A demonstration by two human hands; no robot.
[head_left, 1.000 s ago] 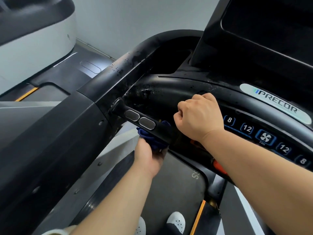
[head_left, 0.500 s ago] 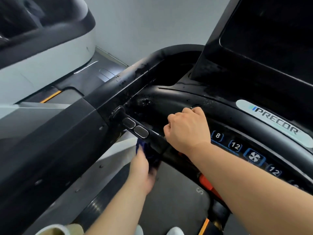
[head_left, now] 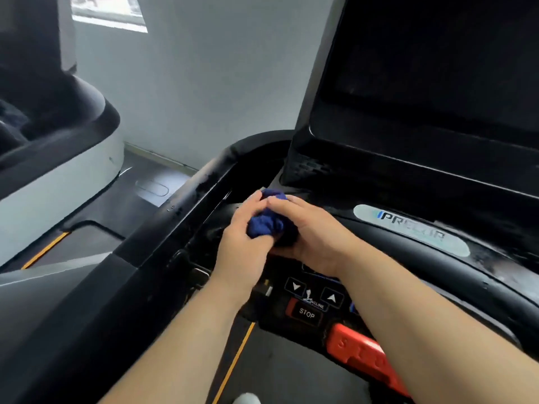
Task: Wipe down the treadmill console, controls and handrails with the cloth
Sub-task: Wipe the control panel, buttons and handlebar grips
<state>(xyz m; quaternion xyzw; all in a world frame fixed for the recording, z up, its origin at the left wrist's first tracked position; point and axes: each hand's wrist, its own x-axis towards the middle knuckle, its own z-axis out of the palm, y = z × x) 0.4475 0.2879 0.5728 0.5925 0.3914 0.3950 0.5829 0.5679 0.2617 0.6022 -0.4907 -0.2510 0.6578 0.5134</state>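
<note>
Gap between handrail [head_left: 186, 199] and console screen [head_left: 408, 112]

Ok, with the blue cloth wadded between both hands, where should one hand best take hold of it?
I'd take the blue cloth by its bunched middle, from above and the near side, fingers curled over the wad. It is crumpled into a lump, so no clean edge shows; the left hand and right hand flank it, and the screen housing stands close behind it.

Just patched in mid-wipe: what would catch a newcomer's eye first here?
A bunched blue cloth held between the left hand and right hand, mid-frame at the left corner of the console, below the dark screen. Next, the orange-red safety bar at lower right, with the STOP button just beside it.
</note>
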